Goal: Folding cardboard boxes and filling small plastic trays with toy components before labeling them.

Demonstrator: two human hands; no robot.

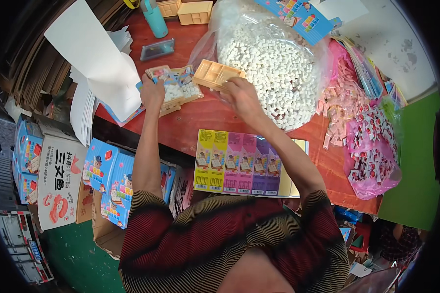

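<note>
My right hand [243,97] grips the near right end of a beige plastic tray [216,73] with several compartments, tilted over the edge of a clear bag of small white pieces [274,73]. My left hand [153,93] is closed on the left end of another beige tray [170,105], partly hidden by the fingers. White pieces [173,92] and small printed packets [164,76] lie in that tray. Beside it, close to the hand-held tray, are more filled compartments [190,89].
On the red table [178,132] lie a printed card sheet [237,163] and a dark clear-lidded case [157,50]. A teal bottle [154,20] and beige trays [194,13] stand behind. Pink bags of sachets [374,146] sit right; blue boxes [110,171] and cardboard [58,180] stand left.
</note>
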